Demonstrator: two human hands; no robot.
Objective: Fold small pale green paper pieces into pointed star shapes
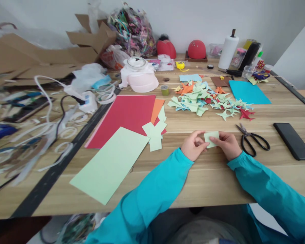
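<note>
Between my two hands is a small pale green piece of paper [210, 138], held above the wooden table. My left hand [193, 145] pinches its left edge with thumb and fingers. On the right side, my right hand [228, 144] grips it, thumb lying across its face. Left of my hands lie several cut pale green paper squares [155, 140] and a large pale green sheet [110, 164]. Beyond my hands spreads a heap of folded paper shapes [195, 98], mostly pale green with some orange, red and blue. Black-handled scissors [252, 138] rest just right of my right hand.
A black phone [293, 140] lies at the right. Red sheets [127, 115] and an orange sheet [157, 107] lie left of centre; a blue sheet [249, 92] is at the back right. Cables, white strips [66, 132] and cardboard boxes [48, 54] crowd the left side.
</note>
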